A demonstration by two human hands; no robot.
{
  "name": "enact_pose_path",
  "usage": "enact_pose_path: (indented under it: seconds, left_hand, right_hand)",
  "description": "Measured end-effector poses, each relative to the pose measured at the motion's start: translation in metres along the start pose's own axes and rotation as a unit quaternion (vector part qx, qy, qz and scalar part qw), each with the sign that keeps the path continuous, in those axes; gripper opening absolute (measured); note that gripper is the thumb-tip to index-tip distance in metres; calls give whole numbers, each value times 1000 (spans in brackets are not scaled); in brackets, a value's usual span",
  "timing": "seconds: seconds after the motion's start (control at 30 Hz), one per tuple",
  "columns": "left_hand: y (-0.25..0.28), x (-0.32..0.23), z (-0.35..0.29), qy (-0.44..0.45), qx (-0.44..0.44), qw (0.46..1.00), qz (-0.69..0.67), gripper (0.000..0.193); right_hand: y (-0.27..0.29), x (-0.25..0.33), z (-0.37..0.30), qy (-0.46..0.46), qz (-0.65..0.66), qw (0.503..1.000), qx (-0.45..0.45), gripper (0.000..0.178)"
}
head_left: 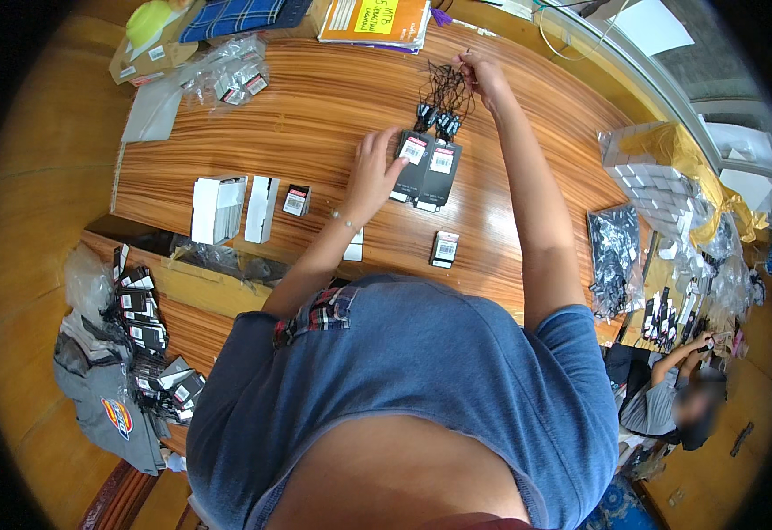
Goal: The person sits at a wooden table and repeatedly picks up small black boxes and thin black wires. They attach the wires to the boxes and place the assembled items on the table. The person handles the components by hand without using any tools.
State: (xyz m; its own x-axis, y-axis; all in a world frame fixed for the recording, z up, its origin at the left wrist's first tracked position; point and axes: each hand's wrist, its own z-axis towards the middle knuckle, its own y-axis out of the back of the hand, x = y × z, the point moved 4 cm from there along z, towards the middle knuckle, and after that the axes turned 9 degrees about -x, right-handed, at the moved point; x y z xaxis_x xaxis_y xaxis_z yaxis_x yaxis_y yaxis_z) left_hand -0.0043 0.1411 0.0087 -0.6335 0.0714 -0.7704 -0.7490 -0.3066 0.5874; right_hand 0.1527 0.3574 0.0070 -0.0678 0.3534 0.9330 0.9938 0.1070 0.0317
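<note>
Two stacks of black hang tags lie side by side on the wooden table, a left stack (pixel 410 177) and a right stack (pixel 439 181), each with a white sticker on top. My left hand (pixel 371 172) rests at the left stack's edge, fingers apart and thumb touching it. Black strings (pixel 446 84) run from the tags toward the far side in a loose tangle. At their far right end my right hand (pixel 485 78) is closed in a pinch on some strings. Dark and pale clasps (pixel 439 119) bunch at the tags' top.
White card stacks (pixel 218 210) and small tags (pixel 296 200) stand left; another tag (pixel 443 249) lies nearer me. A plastic-wrapped block (pixel 655 172) and bagged black tags (pixel 614 256) lie right. Folders (pixel 375 25) sit at the back. A co-worker (pixel 669 402) works at far right.
</note>
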Motion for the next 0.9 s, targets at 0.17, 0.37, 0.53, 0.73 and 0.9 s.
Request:
enact_pose_path:
  seconds: [0.17, 0.37, 0.53, 0.73, 0.9]
  left_hand:
    - [33, -13, -40, 18, 6, 1000, -24, 58]
    - [67, -29, -79, 53, 11, 998, -44, 62]
    - [85, -20, -126, 91, 30, 991, -98, 59]
    - [96, 22, -228, 149, 61, 983, -87, 12]
    - [65, 83, -311, 423, 38, 901, -89, 18]
  right_hand:
    - [1, -31, 27, -53, -5, 999, 3, 23]
    - [7, -49, 25, -81, 13, 996, -36, 21]
    - [40, -29, -46, 36, 68, 994, -79, 32]
    - [146, -97, -159, 146, -30, 979, -140, 23]
    - [169, -132, -225, 321, -333, 863, -203, 20]
